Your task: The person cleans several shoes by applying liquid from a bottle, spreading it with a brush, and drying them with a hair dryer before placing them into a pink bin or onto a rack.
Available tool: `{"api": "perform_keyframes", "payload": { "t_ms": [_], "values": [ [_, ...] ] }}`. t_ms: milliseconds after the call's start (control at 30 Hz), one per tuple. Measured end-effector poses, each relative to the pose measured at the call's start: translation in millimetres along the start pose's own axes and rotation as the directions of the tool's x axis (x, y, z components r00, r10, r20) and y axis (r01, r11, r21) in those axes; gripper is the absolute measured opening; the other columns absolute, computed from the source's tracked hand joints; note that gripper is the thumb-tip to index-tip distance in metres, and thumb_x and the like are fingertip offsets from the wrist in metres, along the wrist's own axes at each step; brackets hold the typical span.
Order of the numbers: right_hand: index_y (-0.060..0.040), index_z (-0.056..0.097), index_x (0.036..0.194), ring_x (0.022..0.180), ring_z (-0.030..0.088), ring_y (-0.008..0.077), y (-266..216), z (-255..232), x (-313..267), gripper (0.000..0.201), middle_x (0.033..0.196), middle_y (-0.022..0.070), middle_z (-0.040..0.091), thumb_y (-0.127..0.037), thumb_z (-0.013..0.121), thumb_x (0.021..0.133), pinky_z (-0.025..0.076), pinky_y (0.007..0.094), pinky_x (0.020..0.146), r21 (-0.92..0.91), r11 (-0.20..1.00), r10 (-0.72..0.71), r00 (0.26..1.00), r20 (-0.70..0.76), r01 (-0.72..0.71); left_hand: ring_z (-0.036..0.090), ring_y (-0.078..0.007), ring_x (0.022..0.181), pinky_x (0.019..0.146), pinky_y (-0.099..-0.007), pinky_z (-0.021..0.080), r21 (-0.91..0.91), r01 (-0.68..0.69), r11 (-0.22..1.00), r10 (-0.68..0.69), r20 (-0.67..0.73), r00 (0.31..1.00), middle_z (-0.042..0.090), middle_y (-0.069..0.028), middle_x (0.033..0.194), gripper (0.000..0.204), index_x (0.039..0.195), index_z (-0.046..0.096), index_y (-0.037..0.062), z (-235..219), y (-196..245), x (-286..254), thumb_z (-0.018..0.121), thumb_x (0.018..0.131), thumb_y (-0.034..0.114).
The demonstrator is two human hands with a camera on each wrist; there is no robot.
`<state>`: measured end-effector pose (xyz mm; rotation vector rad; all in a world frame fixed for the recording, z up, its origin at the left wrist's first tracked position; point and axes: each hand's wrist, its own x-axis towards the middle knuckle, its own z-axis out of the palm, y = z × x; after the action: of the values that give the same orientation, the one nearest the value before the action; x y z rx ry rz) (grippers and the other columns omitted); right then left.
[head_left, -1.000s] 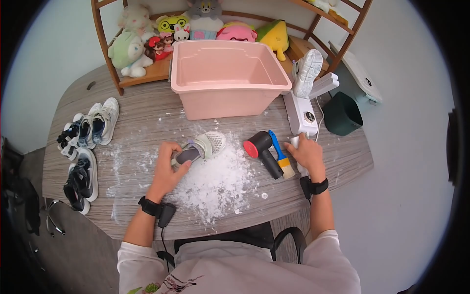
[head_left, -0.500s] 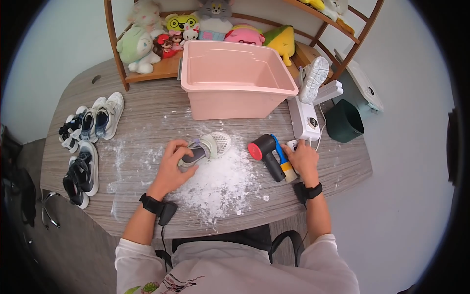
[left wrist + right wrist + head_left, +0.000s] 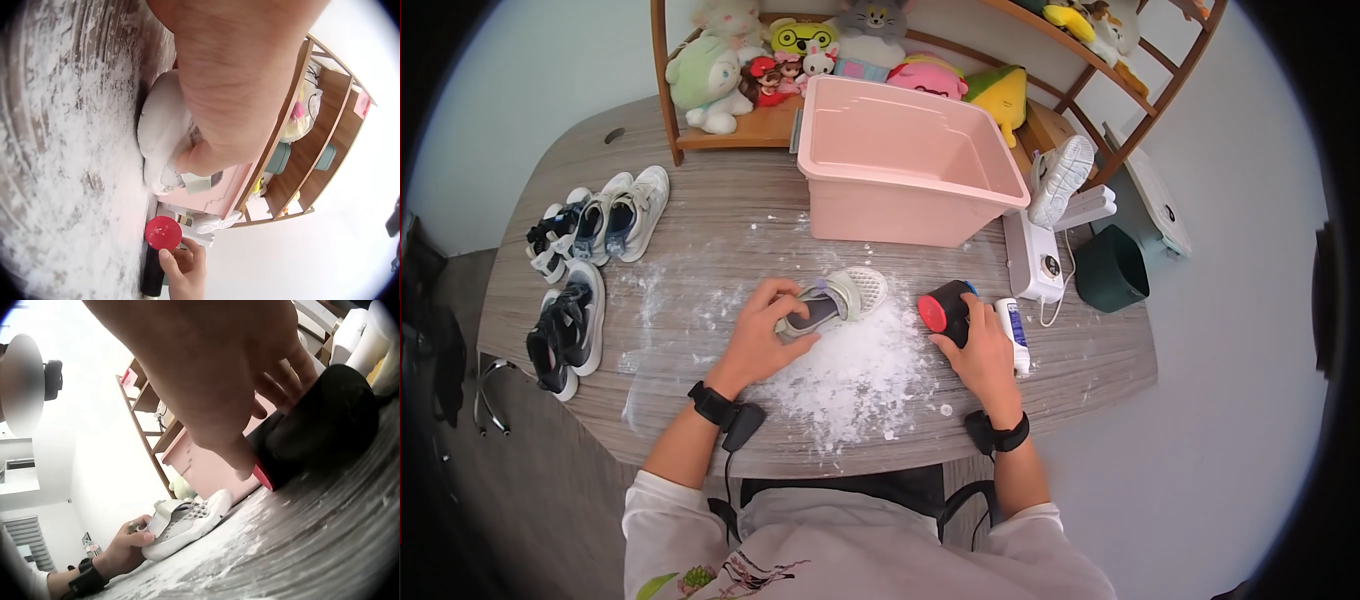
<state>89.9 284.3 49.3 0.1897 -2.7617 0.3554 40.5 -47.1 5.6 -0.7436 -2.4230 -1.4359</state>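
1. Grey-and-white shoe (image 3: pixel 840 302) sits on the desk (image 3: pixel 730 210) by the white powder (image 3: pixel 850 385); my left grip (image 3: pixel 760 342) pinches its heel end, probably to steady it
2. Right grip (image 3: pixel 986 365) is closed round the black blower (image 3: pixel 948 304), thumb near its red face; likely the easiest spot to control it
3. Blower's handle is hidden in the head view; something blue (image 3: pixel 972 286) peeks out, can't tell what; white tube (image 3: pixel 1013 337) has unreadable print
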Motion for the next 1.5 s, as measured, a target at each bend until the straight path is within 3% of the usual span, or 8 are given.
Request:
{"api": "perform_keyframes", "payload": {
  "t_ms": [367,433,467,500,567,867,1100,1500],
  "values": [
    [-0.0039,0.050,0.133,0.092,0.066,0.0385,-11,4,19,0.061,0.105,0.0206,0.064,-0.010,0.075,0.078,0.055,0.0447,0.078,0.162,0.984,0.082,0.994,-0.068,-0.070,0.057,-0.0277,0.110,0.090,-0.0364,0.049,-0.043,0.039,0.998,-0.039,-0.001,0.999,0.055,-0.0105,0.120,0.031,0.093,0.063,0.0059,0,2,0,0.085,0.071,0.011],
    [-0.0024,0.050,0.133,0.089,0.067,0.0326,-14,4,25,0.059,0.098,0.0191,0.066,-0.011,0.075,0.080,0.054,0.0420,0.078,0.498,0.837,0.231,0.972,0.051,-0.225,0.058,-0.0273,0.109,0.090,-0.0362,0.049,-0.026,0.022,0.999,-0.022,0.002,1.000,0.055,-0.0105,0.120,0.031,0.093,0.064,0.0058,0,1,0,0.085,0.071,0.010],
    [-0.0008,0.050,0.133,0.087,0.065,0.0220,-8,19,27,0.054,0.094,0.0141,0.067,-0.011,0.072,0.086,0.053,0.0359,0.075,0.628,0.762,0.200,0.980,0.005,-0.159,0.058,-0.0273,0.109,0.090,-0.0362,0.049,-0.022,0.024,0.999,-0.024,-0.002,1.000,0.055,-0.0105,0.120,0.031,0.093,0.064,0.0058,0,1,0,0.085,0.071,0.010],
    [-0.0008,0.050,0.133,0.087,0.065,0.0220,-6,24,30,0.054,0.094,0.0141,0.067,-0.011,0.072,0.086,0.053,0.0359,0.075,0.631,0.760,0.194,0.981,0.004,-0.153,0.058,-0.0274,0.108,0.090,-0.0364,0.049,-0.039,0.034,0.999,-0.034,0.005,0.999,0.055,-0.0106,0.120,0.031,0.093,0.064,0.0058,0,1,0,0.085,0.071,0.009],
    [0.0004,0.050,0.135,0.083,0.065,0.0151,-10,28,40,0.047,0.095,0.0099,0.068,-0.010,0.066,0.092,0.051,0.0294,0.071,0.865,0.464,0.195,0.975,0.108,-0.189,0.059,-0.0275,0.106,0.090,-0.0365,0.049,-0.050,0.043,0.998,-0.043,0.008,0.999,0.054,-0.0107,0.120,0.031,0.093,0.064,0.0057,0,1,1,0.085,0.071,0.008],
    [0.0047,0.057,0.133,0.068,0.065,0.0137,-5,37,51,0.039,0.090,0.0084,0.068,-0.020,0.056,0.103,0.053,0.0263,0.059,0.896,0.086,0.216,0.886,0.410,-0.436,0.060,-0.0295,0.115,0.096,-0.0382,0.050,-0.062,0.005,0.998,-0.004,0.008,1.000,0.060,-0.0105,0.126,0.028,0.093,0.063,0.0064,0,-7,2,0.084,0.074,0.009],
    [0.0083,0.063,0.120,0.068,0.066,0.0159,12,35,49,0.033,0.092,0.0108,0.068,-0.019,0.053,0.105,0.056,0.0277,0.057,0.834,0.057,0.227,0.820,0.525,-0.549,0.060,-0.0290,0.115,0.096,-0.0370,0.049,-0.109,0.064,0.992,-0.063,0.014,0.998,0.060,-0.0107,0.126,0.029,0.092,0.063,0.0059,0,-5,3,0.084,0.072,0.005],
    [-0.0023,0.044,0.145,0.061,0.062,0.0175,3,29,50,0.042,0.094,0.0164,0.068,-0.020,0.040,0.107,0.049,0.0282,0.052,0.825,-0.083,0.112,0.817,0.565,-0.559,0.059,-0.0309,0.116,0.095,-0.0385,0.049,-0.084,0.056,0.995,-0.054,0.027,0.998,0.060,-0.0112,0.127,0.030,0.093,0.062,0.0060,-1,-4,3,0.084,0.073,0.005]
  ]
}}
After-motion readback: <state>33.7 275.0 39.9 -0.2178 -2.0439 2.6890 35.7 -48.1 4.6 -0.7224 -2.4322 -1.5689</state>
